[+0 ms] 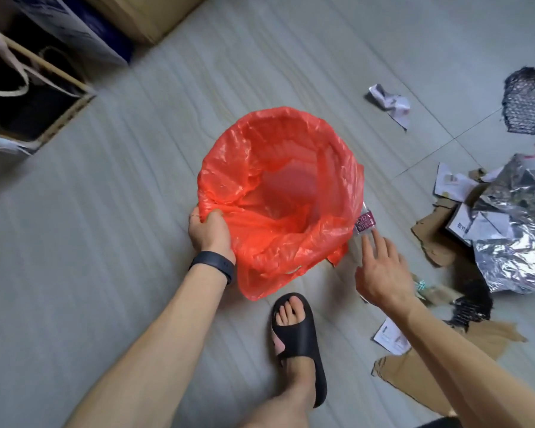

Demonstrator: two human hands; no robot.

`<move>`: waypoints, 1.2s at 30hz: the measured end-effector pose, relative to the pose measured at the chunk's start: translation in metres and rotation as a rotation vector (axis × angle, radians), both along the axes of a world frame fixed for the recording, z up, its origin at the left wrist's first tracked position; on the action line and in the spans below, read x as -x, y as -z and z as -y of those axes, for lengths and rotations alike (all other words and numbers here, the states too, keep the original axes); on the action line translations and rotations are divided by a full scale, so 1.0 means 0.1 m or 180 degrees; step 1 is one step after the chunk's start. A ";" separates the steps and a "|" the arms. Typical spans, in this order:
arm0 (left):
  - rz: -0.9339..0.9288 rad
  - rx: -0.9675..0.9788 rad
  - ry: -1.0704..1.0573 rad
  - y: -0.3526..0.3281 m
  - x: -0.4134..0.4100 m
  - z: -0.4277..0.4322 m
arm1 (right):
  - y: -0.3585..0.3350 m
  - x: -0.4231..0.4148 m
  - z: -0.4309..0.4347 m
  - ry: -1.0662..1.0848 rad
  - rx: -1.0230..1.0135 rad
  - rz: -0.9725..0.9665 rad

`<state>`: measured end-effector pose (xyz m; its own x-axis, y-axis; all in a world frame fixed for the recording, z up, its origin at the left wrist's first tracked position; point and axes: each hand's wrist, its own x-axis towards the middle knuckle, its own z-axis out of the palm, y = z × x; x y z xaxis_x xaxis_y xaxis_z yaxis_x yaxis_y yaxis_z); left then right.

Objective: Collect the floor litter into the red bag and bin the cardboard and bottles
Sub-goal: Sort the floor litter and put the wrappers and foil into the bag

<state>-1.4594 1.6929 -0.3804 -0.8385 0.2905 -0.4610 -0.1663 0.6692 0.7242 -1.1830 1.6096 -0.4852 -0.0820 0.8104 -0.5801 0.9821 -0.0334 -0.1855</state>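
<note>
**Red bag held open, R hand at the bottle**

The red bag (247, 168) sits mid-floor w/ its mouth spread wide and facing up; I can see right down inside. The left hand (209, 233) is clenched on the near-left rim, plastic bunched between thumb and fingers. There's a dark wristband (213, 264) on that arm.

The right hand (383, 270) is released, fingers straight and spread, holding nothing. Its fingertips (373, 235) reach the clear bottle (365, 222), which has a magenta label and lies on the floor just right of the bag, touching its edge. Can't tell if the fingertips actually touch it.

Near side, a foot in a black slipper (297, 344) stands just below the bag.

The litter is all on the right:
- crumpled silver foil sheet (513, 230)
- torn cardboard (439, 233) beside and partly under the foil
- another cardboard piece (414, 375) nearer, under the R forearm
- printed paper slip (389, 336) next to it
- black mesh scrap (524, 100) at far right
- crumpled white paper (389, 103) to its left, well apart from the bag

Far left there's an open box (74, 97) w/ dark stuff and a cord handle inside.
</note>
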 end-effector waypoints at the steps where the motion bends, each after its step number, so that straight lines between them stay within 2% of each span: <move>1: 0.0069 -0.0078 0.0004 0.02 0.01 -0.02 | 0.06 -0.01 0.00 0.0000 -0.0096 -0.0021; 6: 0.0169 -0.0448 0.0301 0.12 0.07 -0.02 | 0.34 -0.08 0.10 -0.0112 -0.0831 -0.0164; 8: -0.0207 -0.0111 0.0691 0.13 0.11 -0.01 | 0.48 -0.11 0.12 -0.0191 -0.1073 -0.0253; 10: -0.0939 0.0357 0.1319 0.07 0.10 0.02 | 0.58 -0.12 0.15 -0.0304 -0.1199 -0.0224; 13: -0.2043 0.0375 0.2357 -0.04 0.07 0.07 | 0.55 -0.17 0.13 -0.0343 -0.1089 -0.0150; 17: -0.2157 0.0706 0.3280 -0.06 0.05 0.15 | 0.04 -0.29 0.07 0.0005 -0.1063 0.0175; 22: -0.2782 0.0984 0.3891 -0.05 0.02 0.38 | -0.64 -0.42 0.29 0.0447 -0.1287 0.0550; 25: -0.3001 0.1130 0.4438 -0.25 -0.09 0.45 | -0.75 -0.41 0.59 0.0742 -0.1161 0.0507; 27: -0.3078 0.1027 0.5201 -0.51 -0.28 0.50 | -0.71 -0.37 0.84 0.0997 -0.0950 0.0376; 30: -0.3360 0.0129 0.6717 -0.97 -0.65 0.68 | -0.56 -0.31 1.30 0.1366 -0.0515 0.0277; 32: -0.3542 -0.0129 0.7368 -1.19 -0.91 0.86 | -0.45 -0.31 1.59 0.1501 -0.0192 0.0295; 36: -0.3513 0.0433 0.7993 -1.04 -1.40 1.13 | -0.31 -0.32 1.96 0.1773 0.0239 0.0086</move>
